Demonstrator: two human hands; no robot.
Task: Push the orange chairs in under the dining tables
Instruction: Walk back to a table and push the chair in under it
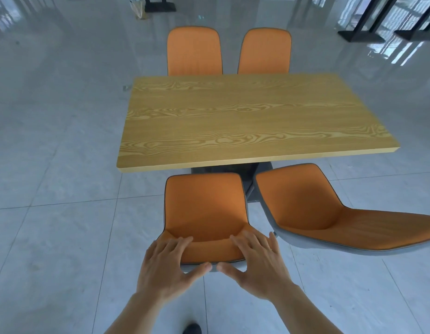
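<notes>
Orange chair (pixel 205 208); grey-edged shell; hands (pixel 210 266) on backrest

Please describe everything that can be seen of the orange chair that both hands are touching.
The near left chair has an orange padded seat and backrest in one curved shell, with a dark piping edge and a grey outer shell. It stands upright on the tiled floor, facing the wooden table, its seat front close to the table edge but not under it. The left hand and right hand rest open on the top of its backrest, fingers forward, thumbs on the rear side. Its legs are hidden.
</notes>
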